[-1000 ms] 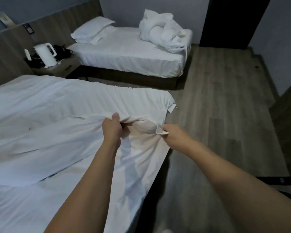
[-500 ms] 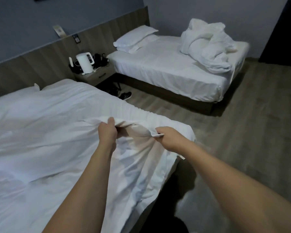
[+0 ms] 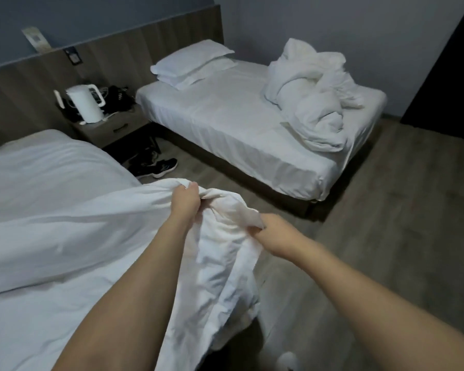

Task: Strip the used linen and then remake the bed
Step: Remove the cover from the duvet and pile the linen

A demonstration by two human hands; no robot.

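Hands (left (image 3: 186,202), right (image 3: 275,230)) on bunched white sheet (image 3: 225,210)

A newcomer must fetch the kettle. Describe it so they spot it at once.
Find the nightstand between the two beds, against the wooden headboard panel. The kettle stands upright on it. It is the only white, tall thing there, beside a tangle of dark items.

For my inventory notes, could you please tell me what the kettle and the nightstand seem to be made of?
Kettle: probably plastic, smooth matte white body with no metallic shine. Nightstand: wood or wood-look laminate, grey-brown grain matching the wall panel; which of the two cannot be told.
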